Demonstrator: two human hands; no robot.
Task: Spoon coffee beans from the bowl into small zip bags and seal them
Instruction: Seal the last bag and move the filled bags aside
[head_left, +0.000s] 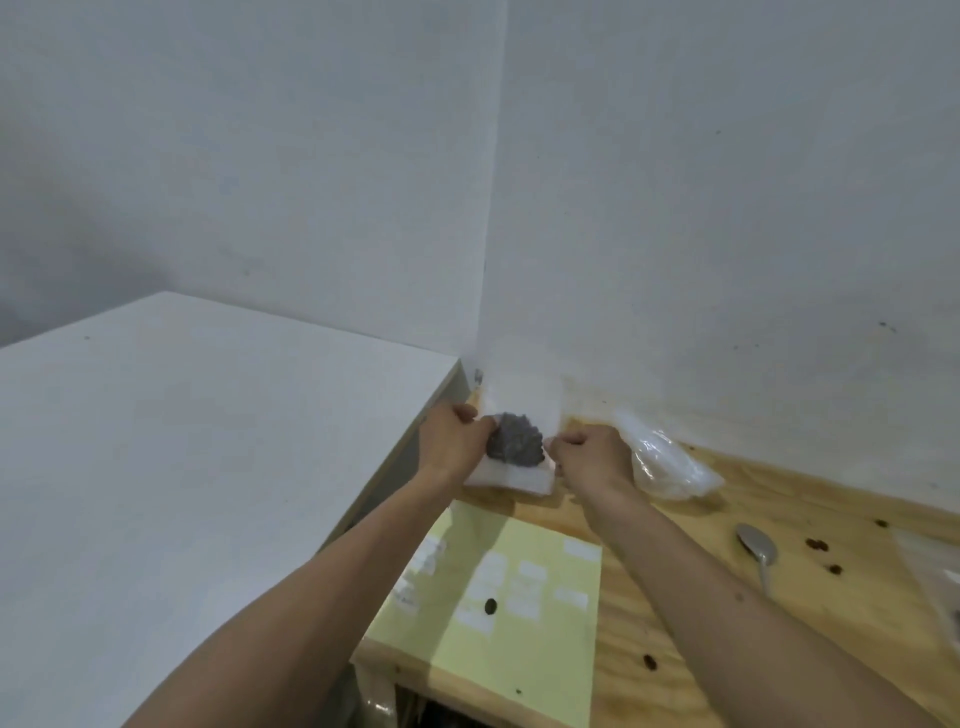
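A small clear zip bag (517, 444) holding a dark clump of coffee beans is held up near the wall corner. My left hand (457, 441) pinches its left side and my right hand (592, 457) pinches its right side, both closed on the bag. A metal spoon (758, 545) lies on the wooden table (675, 571) to the right. Loose coffee beans (816, 544) are scattered on the wood. The bowl is not in view.
A pile of empty clear bags (667, 462) lies against the wall right of my hands. A pale green sheet (498, 597) with white labels covers the table in front. A white cabinet top (182, 441) stands to the left. Another bag (940, 587) shows at the right edge.
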